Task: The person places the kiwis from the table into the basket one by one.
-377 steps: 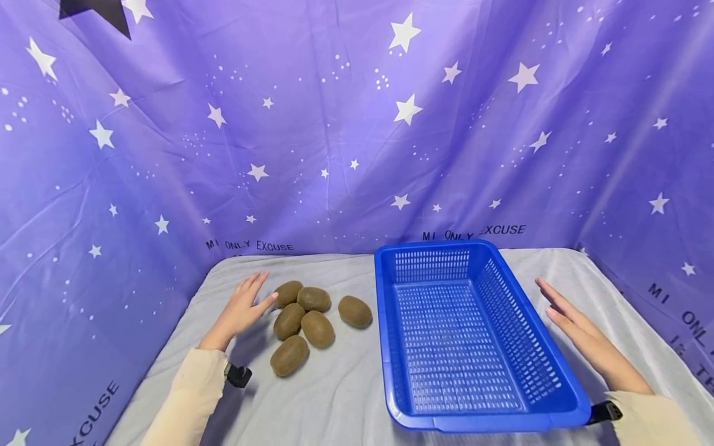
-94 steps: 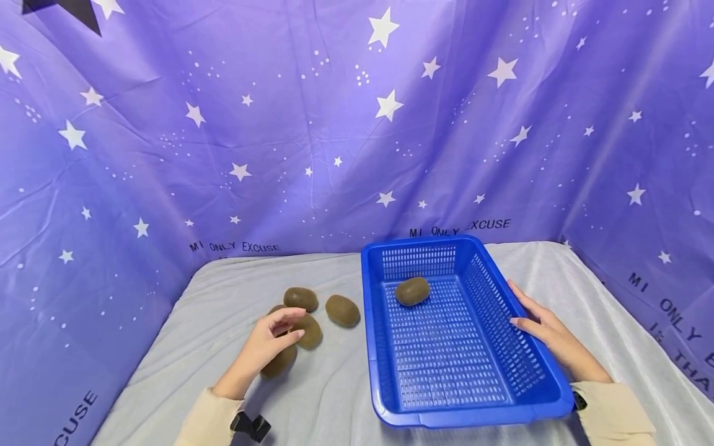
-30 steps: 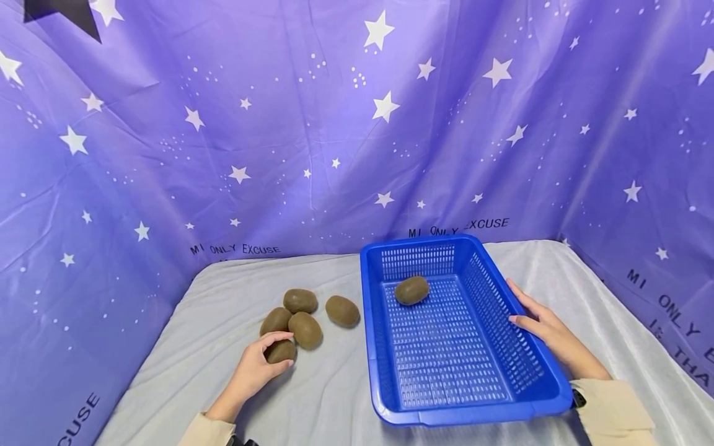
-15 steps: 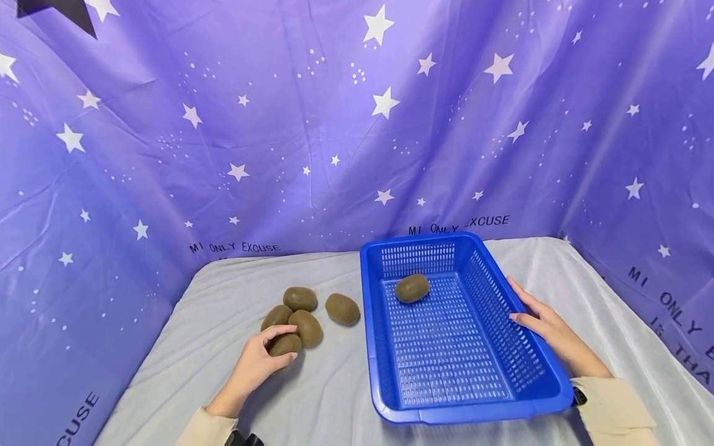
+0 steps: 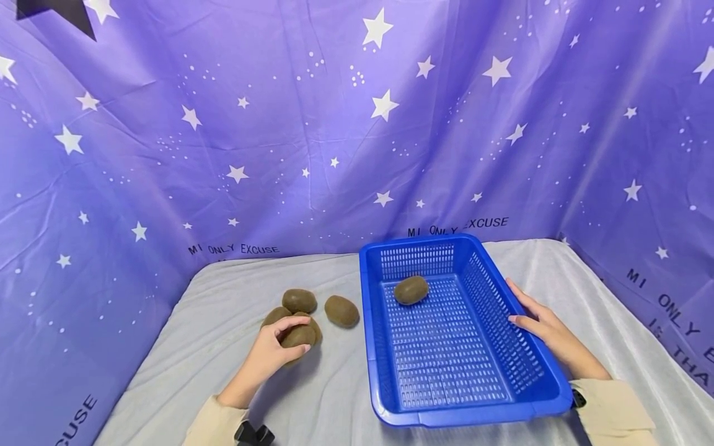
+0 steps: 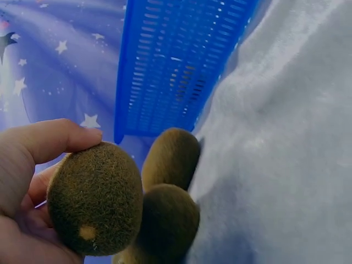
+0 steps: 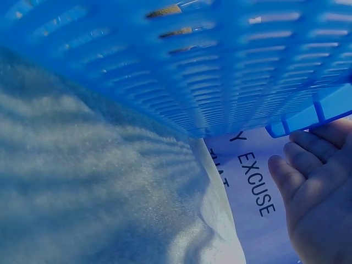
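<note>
My left hand (image 5: 268, 350) grips a brown fuzzy kiwi (image 5: 298, 336) between thumb and fingers. In the left wrist view this kiwi (image 6: 96, 201) looms large, with the thumb and fingers around its side. From the head it overlaps another kiwi (image 5: 315, 328) just behind. A third kiwi (image 5: 274, 316) lies partly behind the fingers. My right hand (image 5: 549, 328) rests at the right rim of a blue plastic basket (image 5: 465, 416), fingers extended along it. The right wrist view has the right hand's fingers (image 7: 300, 159) nearly straight beside the basket's slotted wall. One kiwi (image 5: 411, 290) lies inside the basket, toward the back left.
Two more kiwis, a darker one (image 5: 299, 300) at the back of the pile and one (image 5: 341, 311) near the basket's left wall, lie on the grey cloth (image 5: 329, 396). A purple star-patterned curtain (image 5: 312, 155) hangs behind and on both sides.
Since the first frame, a kiwi has come to lie in the basket and my right hand has come to its rim. My left hand has gripped the front kiwi and moved it rightward.
</note>
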`<state>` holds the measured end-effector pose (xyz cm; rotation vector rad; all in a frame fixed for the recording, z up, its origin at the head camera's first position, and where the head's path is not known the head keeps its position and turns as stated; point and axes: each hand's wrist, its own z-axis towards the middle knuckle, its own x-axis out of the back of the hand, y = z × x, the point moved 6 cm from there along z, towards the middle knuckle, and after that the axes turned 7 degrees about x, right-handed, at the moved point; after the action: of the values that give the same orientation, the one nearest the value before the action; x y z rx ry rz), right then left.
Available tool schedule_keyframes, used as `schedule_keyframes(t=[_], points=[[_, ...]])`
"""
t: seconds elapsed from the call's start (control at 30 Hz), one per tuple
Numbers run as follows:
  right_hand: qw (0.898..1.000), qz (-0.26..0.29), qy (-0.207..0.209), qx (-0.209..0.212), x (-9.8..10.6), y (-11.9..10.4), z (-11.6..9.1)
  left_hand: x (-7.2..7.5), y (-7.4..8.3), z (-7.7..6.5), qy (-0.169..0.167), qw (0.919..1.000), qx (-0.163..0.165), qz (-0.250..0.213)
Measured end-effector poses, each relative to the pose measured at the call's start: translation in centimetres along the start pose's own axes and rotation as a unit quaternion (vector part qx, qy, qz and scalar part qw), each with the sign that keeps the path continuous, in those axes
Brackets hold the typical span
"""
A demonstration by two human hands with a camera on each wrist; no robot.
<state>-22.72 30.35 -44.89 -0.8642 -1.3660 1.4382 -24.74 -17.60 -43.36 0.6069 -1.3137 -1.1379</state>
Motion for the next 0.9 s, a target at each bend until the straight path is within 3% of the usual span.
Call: schedule_keyframes(t=[0.17,0.43,0.73,0.9], points=[[1.000,-0.024,0.007,0.002,0.1,-0.1,0.0,-0.4,0.7,0.7,-0.016,0.9998,0.000,-0.008],[0.999,0.042,-0.013,-0.004,0.0,0.0,-0.2,-1.3,1.9,1.9,-0.036,0.9989,-0.007,-0.029],[1.000,0.011,-0.009,0.007,0.1,0.0,0.0,-2.6,3.9,3.2,-0.063,0.9967,-0.010,-0.049],[1.000,-0.001,-0.010,0.018,0.0,0.0,0.0,-3.4,5.2,3.9,-0.076,0.9963,-0.013,-0.039]])
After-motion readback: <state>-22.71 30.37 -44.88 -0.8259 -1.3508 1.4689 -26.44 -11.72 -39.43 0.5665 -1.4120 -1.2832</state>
